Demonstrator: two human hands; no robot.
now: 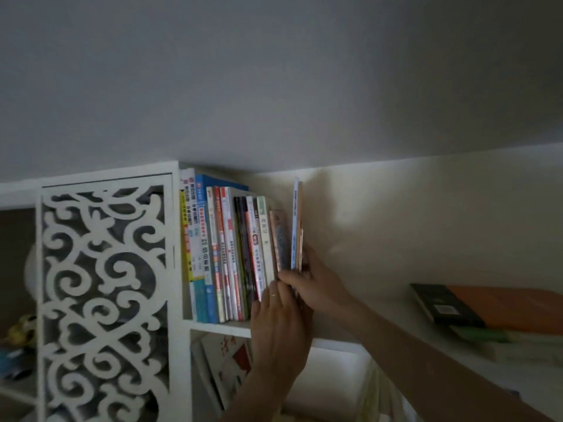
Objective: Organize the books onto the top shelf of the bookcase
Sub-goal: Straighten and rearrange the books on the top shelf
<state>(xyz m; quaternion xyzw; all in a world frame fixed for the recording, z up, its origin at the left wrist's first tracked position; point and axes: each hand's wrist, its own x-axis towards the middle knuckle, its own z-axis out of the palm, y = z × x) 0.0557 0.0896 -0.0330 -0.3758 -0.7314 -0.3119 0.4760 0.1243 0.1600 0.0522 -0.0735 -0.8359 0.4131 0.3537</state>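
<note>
Standing in a row near the middle of the frame, the books (231, 254) fill the left end of the top shelf (219, 325) of the white bookcase (178, 239). Their spines face out, and they lean a little to the left. At the right end of the row, two thin books (297, 223), one with a light blue spine and one brown, stand taller than the ones next to them, and both hands are on them. The left hand (278, 327) comes up from the bottom middle of the frame. Its fingers (274, 295) are straight and close together, and they press flat against the spines at the low right end of the row. One of those fingers has a ring on it. The right hand (316, 284) reaches in from the lower right of the frame. Its fingers are curled round the lower part of the two thin books and grip them, with the thumb in front over the spines. The bare arm goes back toward the lower right corner. On the left of the frame the bookcase has a white door (103, 300) cut with curly shapes. Under the top shelf, another book with red marks on its cover (231, 360) leans in the space below. At the right of the frame, a pile of books (487, 312) lies flat, with an orange one and a dark one on top. It is well apart from the row.
</note>
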